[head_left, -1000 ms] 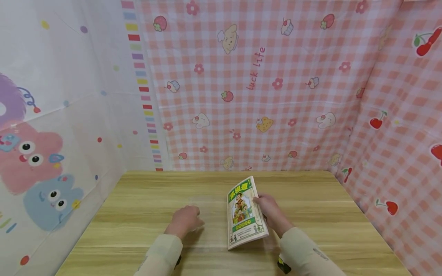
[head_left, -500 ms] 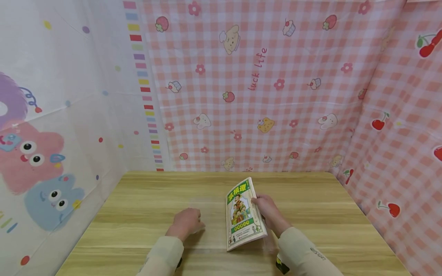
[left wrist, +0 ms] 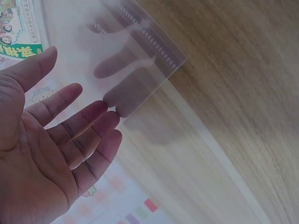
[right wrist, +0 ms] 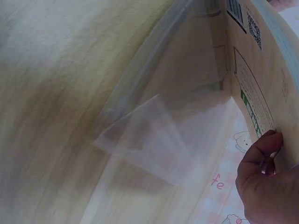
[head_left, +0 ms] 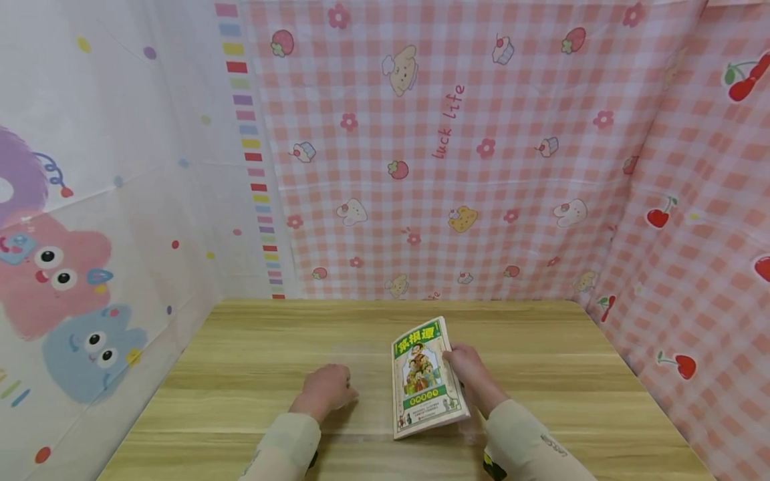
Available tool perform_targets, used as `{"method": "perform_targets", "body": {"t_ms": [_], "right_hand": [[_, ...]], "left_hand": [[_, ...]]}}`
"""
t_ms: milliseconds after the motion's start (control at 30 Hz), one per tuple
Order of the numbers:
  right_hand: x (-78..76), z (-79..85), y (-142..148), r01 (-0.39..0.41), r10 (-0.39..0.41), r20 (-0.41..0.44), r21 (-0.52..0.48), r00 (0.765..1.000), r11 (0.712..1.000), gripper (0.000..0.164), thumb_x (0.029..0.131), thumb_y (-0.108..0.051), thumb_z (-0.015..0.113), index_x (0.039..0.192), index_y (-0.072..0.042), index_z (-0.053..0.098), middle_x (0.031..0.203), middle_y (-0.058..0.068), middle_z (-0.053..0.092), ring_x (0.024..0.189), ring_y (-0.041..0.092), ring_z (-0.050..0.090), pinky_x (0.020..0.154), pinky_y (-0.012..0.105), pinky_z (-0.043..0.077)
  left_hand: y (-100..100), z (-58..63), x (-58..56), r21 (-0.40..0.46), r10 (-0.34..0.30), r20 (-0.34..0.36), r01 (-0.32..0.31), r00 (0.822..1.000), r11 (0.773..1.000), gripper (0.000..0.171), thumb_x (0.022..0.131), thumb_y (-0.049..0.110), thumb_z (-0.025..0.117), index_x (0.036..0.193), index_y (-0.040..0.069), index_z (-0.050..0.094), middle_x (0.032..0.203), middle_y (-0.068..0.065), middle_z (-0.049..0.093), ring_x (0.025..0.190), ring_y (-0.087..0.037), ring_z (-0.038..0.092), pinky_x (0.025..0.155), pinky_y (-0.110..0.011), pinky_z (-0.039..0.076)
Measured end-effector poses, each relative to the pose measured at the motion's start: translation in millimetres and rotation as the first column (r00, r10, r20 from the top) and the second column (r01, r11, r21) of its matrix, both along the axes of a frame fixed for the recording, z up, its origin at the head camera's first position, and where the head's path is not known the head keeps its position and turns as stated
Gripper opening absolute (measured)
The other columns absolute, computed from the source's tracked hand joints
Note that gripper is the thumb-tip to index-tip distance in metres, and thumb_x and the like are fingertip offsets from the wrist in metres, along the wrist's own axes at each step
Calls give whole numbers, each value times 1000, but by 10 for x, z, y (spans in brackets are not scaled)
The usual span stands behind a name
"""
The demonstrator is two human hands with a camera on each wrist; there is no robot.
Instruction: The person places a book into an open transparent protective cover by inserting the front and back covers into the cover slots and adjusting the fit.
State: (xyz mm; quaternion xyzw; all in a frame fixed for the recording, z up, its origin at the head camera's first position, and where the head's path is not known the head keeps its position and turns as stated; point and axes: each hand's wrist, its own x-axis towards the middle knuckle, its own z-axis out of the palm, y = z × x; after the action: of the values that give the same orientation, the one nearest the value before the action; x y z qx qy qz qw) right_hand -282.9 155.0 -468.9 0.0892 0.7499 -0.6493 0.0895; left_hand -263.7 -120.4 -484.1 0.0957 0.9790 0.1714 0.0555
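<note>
My right hand (head_left: 475, 374) pinches the right edge of a paperback book (head_left: 424, 377) with a green and white illustrated cover. The book stands tilted above the table, and its back with a barcode shows in the right wrist view. A clear plastic book cover (left wrist: 140, 60) lies partly on the table, with one flap (right wrist: 149, 144) raised beside the book. To the left of the book, my left hand (head_left: 325, 389) has loosely bent, spread fingers. In the left wrist view its fingertips (left wrist: 112, 119) meet the edge of the plastic, which mirrors them.
The wood-grain table (head_left: 259, 341) runs back to a pink checked cloth (head_left: 457, 174). A white cloth (head_left: 180, 220) with cartoon figures closes the left side, and a cherry-printed cloth (head_left: 698, 267) the right.
The book's top has moved slightly right and down with my right hand, and its front cover faces the head view a little more. My left hand stays nearly still.
</note>
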Motion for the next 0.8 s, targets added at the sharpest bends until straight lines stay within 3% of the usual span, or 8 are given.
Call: {"method": "perform_targets", "body": {"t_ms": [167,400,533,667,800], "right_hand": [[9,-83,28,21,-18,-21,132,1000,991,38,97,-6,41,128,12,55,103,17,66,91,25,63,86,41,50],[62,-225,35,55,-42,-53,278,998,959,48,93,-3,39,137,10,50,121,21,61,112,33,55,104,55,39],[133,-282,27,49,-38,-40,316,998,948,51,92,-2,42,142,9,45,119,20,60,104,31,56,94,51,46],[204,-291,3,36,-38,0,325,999,945,52,91,-3,45,142,7,45,107,13,61,93,27,56,81,40,47],[240,-263,-2,38,-30,-28,382,999,924,47,92,-5,45,137,9,49,99,12,62,86,25,56,75,37,47]], "left_hand": [[-1,-6,-5,0,-1,-5,1,1000,1000,18,87,21,73,80,9,61,76,-2,59,66,-18,51,63,-39,49],[-5,10,2,-7,-1,-6,1,1000,1000,18,87,21,72,81,8,61,81,-4,62,69,-19,52,63,-41,49],[-12,-2,-2,-13,-11,-16,11,1000,1000,17,87,21,71,82,7,62,83,-5,63,70,-19,54,64,-42,50],[-16,-16,-15,-14,-14,-26,13,1000,1000,17,87,20,70,80,8,61,81,-5,62,69,-19,53,64,-42,50],[-21,-28,-21,-12,-14,-28,14,1000,1000,16,87,20,70,80,8,61,81,-5,62,69,-20,53,64,-42,50]]}}
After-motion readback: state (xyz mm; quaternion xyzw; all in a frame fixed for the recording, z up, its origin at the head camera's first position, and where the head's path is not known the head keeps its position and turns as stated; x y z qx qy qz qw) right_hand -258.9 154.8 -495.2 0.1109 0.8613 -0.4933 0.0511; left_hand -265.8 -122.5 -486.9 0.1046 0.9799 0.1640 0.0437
